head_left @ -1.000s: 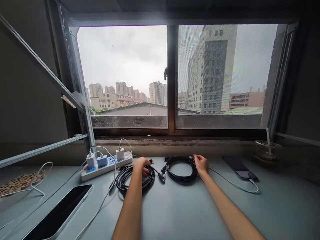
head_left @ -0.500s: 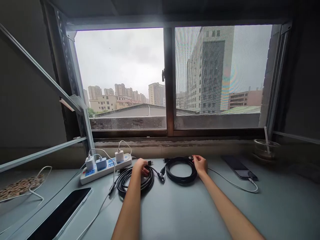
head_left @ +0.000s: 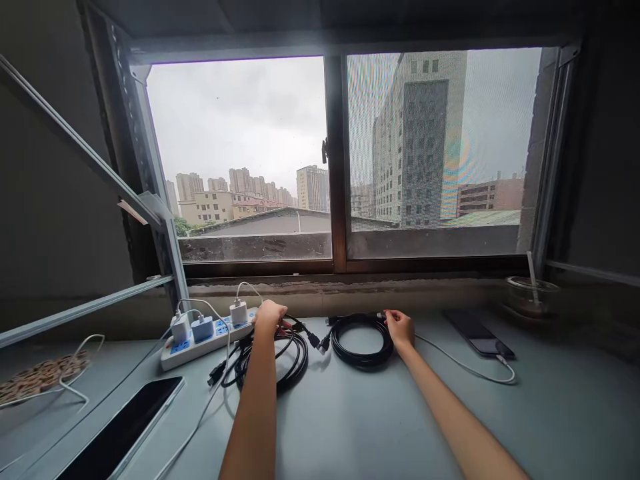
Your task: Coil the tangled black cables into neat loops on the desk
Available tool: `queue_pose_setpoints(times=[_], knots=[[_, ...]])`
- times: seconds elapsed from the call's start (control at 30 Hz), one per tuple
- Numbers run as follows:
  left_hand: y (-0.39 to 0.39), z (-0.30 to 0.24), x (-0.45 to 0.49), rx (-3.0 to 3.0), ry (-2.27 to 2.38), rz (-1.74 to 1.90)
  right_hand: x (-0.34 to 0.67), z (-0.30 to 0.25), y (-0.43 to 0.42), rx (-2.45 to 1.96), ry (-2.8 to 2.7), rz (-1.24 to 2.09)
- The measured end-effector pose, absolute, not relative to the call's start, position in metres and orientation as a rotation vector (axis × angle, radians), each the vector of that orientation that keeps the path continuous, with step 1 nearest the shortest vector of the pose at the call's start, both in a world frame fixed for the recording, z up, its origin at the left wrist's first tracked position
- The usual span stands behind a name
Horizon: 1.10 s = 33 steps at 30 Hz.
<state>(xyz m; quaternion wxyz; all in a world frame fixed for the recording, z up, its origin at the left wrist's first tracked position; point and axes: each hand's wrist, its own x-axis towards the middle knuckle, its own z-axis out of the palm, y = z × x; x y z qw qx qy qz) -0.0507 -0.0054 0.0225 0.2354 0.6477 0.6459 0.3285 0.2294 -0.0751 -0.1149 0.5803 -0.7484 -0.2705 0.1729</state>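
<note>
Two coils of black cable with plug ends lie on the grey table. Over the left coil (head_left: 299, 363), my left hand (head_left: 269, 317) is raised with its fingers closed on part of the black cable; the fingertips are partly hidden. Some loops of this coil stand up off the table, and a plug (head_left: 215, 375) sticks out at its left. Another black plug (head_left: 320, 343) lies between the coils. My right hand (head_left: 401, 328) rests at the right edge of the right coil (head_left: 367, 360). Its thumb and finger pinch that coil's cable near a plug end.
A white power strip (head_left: 213, 343) with chargers stands behind the left coil, and a white cord runs past it. One phone (head_left: 123, 430) lies at front left; another phone (head_left: 479, 333), plugged in, lies at right. A plastic cup (head_left: 531, 293) with a straw stands behind it.
My left hand has moved up and slightly left, lifting strands of the left coil. A plug has swung out at that coil's left side. My right hand has stayed in place.
</note>
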Motion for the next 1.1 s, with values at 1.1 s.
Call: queue_pose_setpoints(times=[1.1], knots=[[-0.088,0.124,-0.008,1.427,0.357,1.812,0.23,-0.1,-0.083,-1.715,-0.612,0.414]])
